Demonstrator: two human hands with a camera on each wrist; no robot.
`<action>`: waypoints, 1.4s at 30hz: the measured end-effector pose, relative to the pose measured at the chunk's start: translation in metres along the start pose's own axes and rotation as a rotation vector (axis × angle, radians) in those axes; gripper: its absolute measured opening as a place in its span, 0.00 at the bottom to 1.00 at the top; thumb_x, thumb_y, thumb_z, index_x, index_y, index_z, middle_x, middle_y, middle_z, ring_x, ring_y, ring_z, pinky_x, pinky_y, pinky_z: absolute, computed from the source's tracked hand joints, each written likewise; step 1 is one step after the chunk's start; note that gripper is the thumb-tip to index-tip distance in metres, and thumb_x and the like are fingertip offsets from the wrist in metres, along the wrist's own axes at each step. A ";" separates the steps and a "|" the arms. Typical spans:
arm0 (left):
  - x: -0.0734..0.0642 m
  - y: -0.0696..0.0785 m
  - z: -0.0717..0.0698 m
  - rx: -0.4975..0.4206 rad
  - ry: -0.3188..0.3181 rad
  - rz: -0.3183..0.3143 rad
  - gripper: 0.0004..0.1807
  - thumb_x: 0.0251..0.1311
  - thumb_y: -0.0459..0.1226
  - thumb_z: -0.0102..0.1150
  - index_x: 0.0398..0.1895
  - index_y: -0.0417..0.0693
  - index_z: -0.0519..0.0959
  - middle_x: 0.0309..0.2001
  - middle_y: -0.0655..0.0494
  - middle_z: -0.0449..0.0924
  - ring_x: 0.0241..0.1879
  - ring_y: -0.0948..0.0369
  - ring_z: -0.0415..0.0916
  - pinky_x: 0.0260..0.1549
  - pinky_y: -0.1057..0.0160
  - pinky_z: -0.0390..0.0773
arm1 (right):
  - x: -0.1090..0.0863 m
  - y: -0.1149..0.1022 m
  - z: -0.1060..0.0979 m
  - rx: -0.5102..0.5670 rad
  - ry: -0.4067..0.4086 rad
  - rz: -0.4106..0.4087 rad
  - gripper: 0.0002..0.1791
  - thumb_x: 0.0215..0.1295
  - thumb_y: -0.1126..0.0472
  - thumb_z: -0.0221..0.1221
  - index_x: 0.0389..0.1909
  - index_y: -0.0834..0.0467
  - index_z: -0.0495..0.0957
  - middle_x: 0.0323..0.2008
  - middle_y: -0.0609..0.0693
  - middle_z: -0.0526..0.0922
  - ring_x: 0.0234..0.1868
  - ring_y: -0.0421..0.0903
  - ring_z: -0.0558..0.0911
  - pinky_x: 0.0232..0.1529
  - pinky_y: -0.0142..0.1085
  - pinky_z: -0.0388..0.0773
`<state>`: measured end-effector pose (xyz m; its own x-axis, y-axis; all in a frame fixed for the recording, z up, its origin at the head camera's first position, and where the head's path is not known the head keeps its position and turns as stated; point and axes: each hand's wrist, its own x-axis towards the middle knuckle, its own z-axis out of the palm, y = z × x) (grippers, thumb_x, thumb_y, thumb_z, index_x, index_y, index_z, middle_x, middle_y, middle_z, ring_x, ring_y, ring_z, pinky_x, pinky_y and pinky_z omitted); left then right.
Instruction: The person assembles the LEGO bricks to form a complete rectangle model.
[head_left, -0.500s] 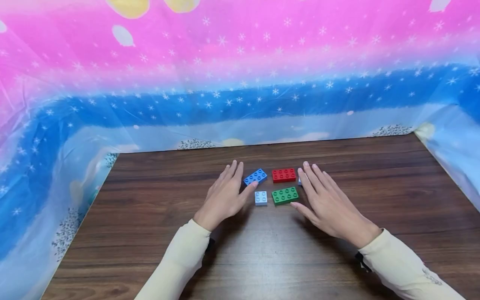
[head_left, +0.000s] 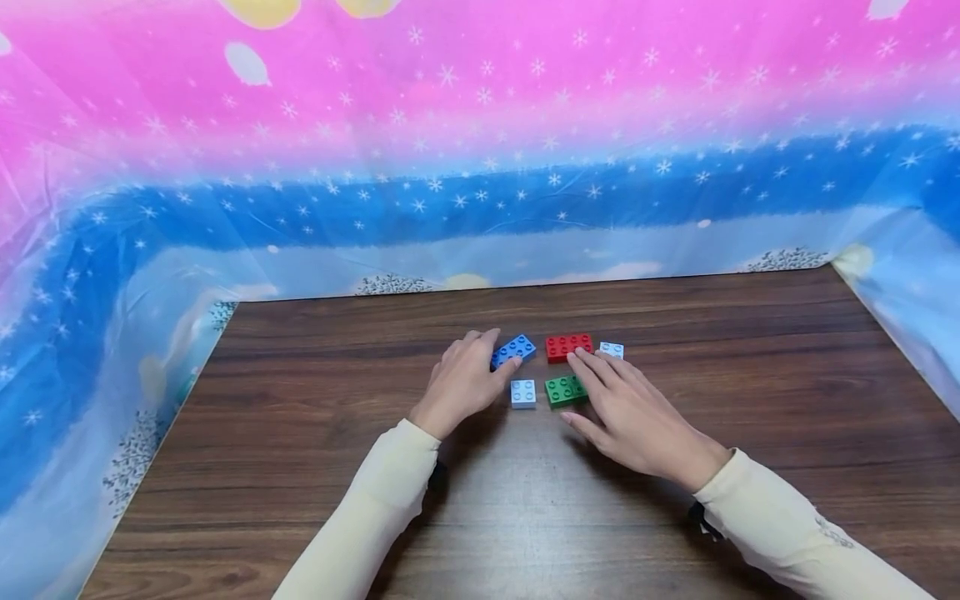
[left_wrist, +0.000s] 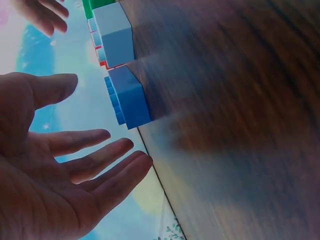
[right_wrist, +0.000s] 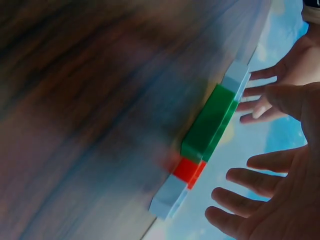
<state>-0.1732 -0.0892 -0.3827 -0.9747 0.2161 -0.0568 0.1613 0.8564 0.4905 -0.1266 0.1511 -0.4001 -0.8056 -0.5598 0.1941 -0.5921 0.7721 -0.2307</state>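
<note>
My left hand [head_left: 463,383] hovers at the blue brick [head_left: 514,351], thumb and fingers spread around its near left side with a gap showing in the left wrist view. Below the blue brick lies a light blue square brick [head_left: 523,394]. My right hand [head_left: 637,417] hangs over the right end of the green brick [head_left: 562,391], fingers loosely bent and holding nothing; its fingertips overlap the front edge of the red brick [head_left: 568,347]. Another light blue square brick [head_left: 612,349] sits right of the red one, partly behind the right hand's fingers.
All the bricks lie studs up, close together on a dark wood table [head_left: 315,467]. A pink and blue snowflake-patterned cloth [head_left: 480,150] hangs behind the table's far edge and along both sides.
My right hand has moved left over the green brick, uncovering the right light blue brick. The left hand has shifted slightly right, closer to the blue brick, its fingers more bent.
</note>
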 end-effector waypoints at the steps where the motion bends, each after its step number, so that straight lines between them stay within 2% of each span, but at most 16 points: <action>1: 0.001 0.000 0.000 0.000 0.000 -0.004 0.34 0.72 0.52 0.57 0.74 0.43 0.67 0.68 0.43 0.71 0.64 0.46 0.70 0.58 0.44 0.73 | 0.001 -0.001 0.001 0.012 0.000 0.008 0.41 0.72 0.45 0.61 0.74 0.68 0.62 0.72 0.66 0.66 0.71 0.65 0.66 0.67 0.59 0.62; 8: 0.008 0.003 0.004 -0.002 -0.009 -0.014 0.33 0.72 0.50 0.57 0.73 0.42 0.69 0.66 0.42 0.72 0.61 0.46 0.72 0.56 0.44 0.74 | 0.008 -0.006 0.004 0.063 0.019 0.072 0.35 0.70 0.52 0.64 0.70 0.68 0.69 0.66 0.65 0.72 0.65 0.62 0.72 0.62 0.58 0.70; 14: 0.011 0.003 0.005 0.022 -0.019 -0.033 0.29 0.72 0.48 0.58 0.70 0.44 0.72 0.61 0.44 0.75 0.55 0.49 0.73 0.49 0.47 0.76 | 0.013 -0.009 0.008 0.082 0.020 0.111 0.29 0.67 0.58 0.67 0.64 0.68 0.75 0.61 0.64 0.76 0.59 0.60 0.76 0.56 0.55 0.76; 24: 0.013 -0.004 0.003 0.049 -0.042 -0.017 0.21 0.73 0.44 0.58 0.64 0.47 0.79 0.56 0.47 0.77 0.49 0.53 0.73 0.46 0.51 0.75 | 0.015 -0.008 0.011 0.067 0.023 0.157 0.23 0.66 0.60 0.67 0.58 0.68 0.80 0.57 0.63 0.80 0.56 0.60 0.79 0.53 0.56 0.77; 32: 0.008 -0.011 -0.002 0.071 -0.041 -0.018 0.20 0.73 0.43 0.59 0.63 0.47 0.80 0.53 0.48 0.78 0.45 0.54 0.73 0.40 0.52 0.75 | 0.013 -0.004 0.008 0.063 0.038 0.200 0.21 0.64 0.61 0.69 0.55 0.66 0.82 0.52 0.62 0.82 0.49 0.57 0.82 0.46 0.54 0.81; 42: -0.005 -0.027 -0.011 0.089 -0.052 -0.040 0.17 0.71 0.42 0.61 0.60 0.50 0.82 0.51 0.50 0.79 0.43 0.55 0.74 0.36 0.54 0.74 | 0.008 0.003 0.004 0.048 0.044 0.220 0.17 0.60 0.63 0.72 0.48 0.66 0.84 0.42 0.59 0.84 0.38 0.52 0.81 0.37 0.48 0.81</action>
<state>-0.1743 -0.1187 -0.3861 -0.9716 0.2030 -0.1214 0.1375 0.9025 0.4083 -0.1354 0.1477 -0.4034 -0.9144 -0.3652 0.1748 -0.4034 0.8582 -0.3174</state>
